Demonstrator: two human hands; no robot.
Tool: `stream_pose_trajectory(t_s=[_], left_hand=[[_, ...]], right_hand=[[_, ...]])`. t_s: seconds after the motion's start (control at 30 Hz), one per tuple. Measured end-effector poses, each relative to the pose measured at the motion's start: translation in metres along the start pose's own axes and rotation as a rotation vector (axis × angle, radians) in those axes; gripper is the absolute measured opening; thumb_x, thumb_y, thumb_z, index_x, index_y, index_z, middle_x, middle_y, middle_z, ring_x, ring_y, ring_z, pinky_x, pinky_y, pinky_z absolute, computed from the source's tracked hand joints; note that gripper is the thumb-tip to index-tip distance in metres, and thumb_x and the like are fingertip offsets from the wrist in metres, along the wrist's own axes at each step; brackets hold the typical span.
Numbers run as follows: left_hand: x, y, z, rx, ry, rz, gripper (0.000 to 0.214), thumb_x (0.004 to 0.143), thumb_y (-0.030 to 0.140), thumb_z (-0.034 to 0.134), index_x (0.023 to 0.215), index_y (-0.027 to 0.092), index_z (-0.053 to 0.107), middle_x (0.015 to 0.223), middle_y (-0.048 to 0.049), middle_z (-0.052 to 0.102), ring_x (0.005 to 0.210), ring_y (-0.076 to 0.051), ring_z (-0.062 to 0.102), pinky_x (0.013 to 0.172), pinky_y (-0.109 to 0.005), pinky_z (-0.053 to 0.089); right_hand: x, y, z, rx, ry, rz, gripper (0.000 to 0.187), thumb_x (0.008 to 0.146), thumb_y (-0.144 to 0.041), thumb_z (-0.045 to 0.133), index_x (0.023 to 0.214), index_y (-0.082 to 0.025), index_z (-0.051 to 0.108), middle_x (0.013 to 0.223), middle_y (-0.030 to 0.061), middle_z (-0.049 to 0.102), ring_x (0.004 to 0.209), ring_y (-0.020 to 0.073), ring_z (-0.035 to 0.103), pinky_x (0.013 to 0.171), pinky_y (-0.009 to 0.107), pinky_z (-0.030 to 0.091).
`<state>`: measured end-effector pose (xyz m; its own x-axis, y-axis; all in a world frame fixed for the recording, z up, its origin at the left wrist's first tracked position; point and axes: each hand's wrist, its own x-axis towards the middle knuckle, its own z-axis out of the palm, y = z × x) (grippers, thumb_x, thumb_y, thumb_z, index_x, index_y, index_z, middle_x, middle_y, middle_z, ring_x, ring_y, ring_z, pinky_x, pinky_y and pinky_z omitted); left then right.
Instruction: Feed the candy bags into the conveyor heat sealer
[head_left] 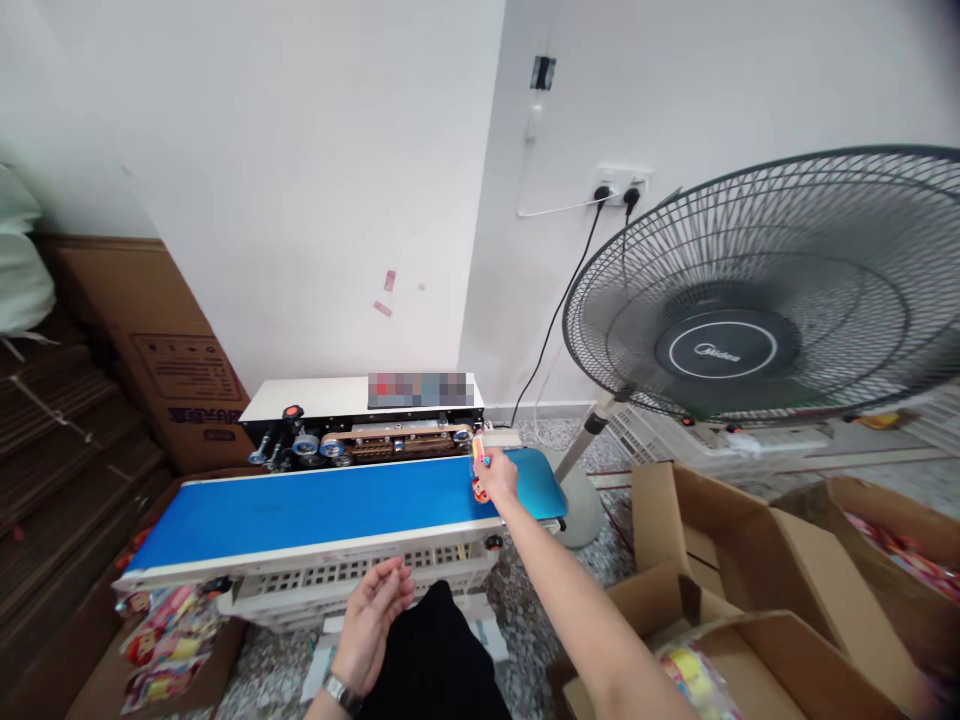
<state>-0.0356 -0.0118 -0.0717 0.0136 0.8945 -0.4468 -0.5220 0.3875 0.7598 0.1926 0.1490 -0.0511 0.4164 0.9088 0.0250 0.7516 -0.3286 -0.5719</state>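
At the right end of the blue conveyor belt (315,508), my right hand (499,478) is closed on a small colourful plastic packet (480,488). The packet stands across the belt, its upper end beside the intake of the band sealing machine (315,402). A red and yellow print shows on it; what is inside I cannot make out. My left hand (375,612) hangs in front of the belt's near edge, above my lap. Its fingers are loosely bent and hold nothing.
A large standing fan (720,345) is at the right. Below it, open cardboard boxes (739,530) sit on the floor, some with packets. More packets (169,645) fill a box under the belt's left end. A white plastic crate (352,590) lies beneath the belt.
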Motion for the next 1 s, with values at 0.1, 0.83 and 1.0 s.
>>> stream_pose_trajectory(t_s=[0.1, 0.83, 1.0], left_hand=[[-0.001, -0.001, -0.001, -0.001, -0.001, 0.002, 0.034, 0.064, 0.033, 0.073, 0.092, 0.015, 0.064, 0.089, -0.0092, 0.068, 0.078, -0.018, 0.064, 0.074, -0.03, 0.05], [0.01, 0.006, -0.009, 0.226, -0.032, -0.074, 0.032, 0.062, 0.029, 0.073, 0.091, 0.019, 0.065, 0.088, -0.0038, 0.071, 0.085, -0.019, 0.065, 0.084, -0.033, 0.049], [0.012, 0.005, -0.009, 0.289, -0.02, -0.045, 0.031, 0.059, 0.034, 0.074, 0.087, 0.022, 0.066, 0.085, -0.0007, 0.071, 0.085, -0.02, 0.064, 0.097, -0.043, 0.04]], right_hand=[[-0.003, 0.0, 0.004, 0.036, -0.01, -0.01, 0.018, 0.072, -0.026, 0.057, 0.087, -0.022, 0.065, 0.082, 0.0059, 0.069, 0.076, 0.0207, 0.063, 0.064, 0.026, 0.043], [-0.153, 0.136, -0.089, 0.323, -0.117, -0.226, 0.031, 0.083, -0.028, 0.047, 0.113, -0.025, 0.054, 0.092, -0.0012, 0.066, 0.078, 0.012, 0.062, 0.073, 0.022, 0.045], [-0.18, 0.288, -0.168, -0.026, 0.065, 0.419, 0.031, 0.085, -0.024, 0.044, 0.114, -0.017, 0.053, 0.096, 0.0045, 0.066, 0.087, 0.0162, 0.062, 0.076, 0.026, 0.045]])
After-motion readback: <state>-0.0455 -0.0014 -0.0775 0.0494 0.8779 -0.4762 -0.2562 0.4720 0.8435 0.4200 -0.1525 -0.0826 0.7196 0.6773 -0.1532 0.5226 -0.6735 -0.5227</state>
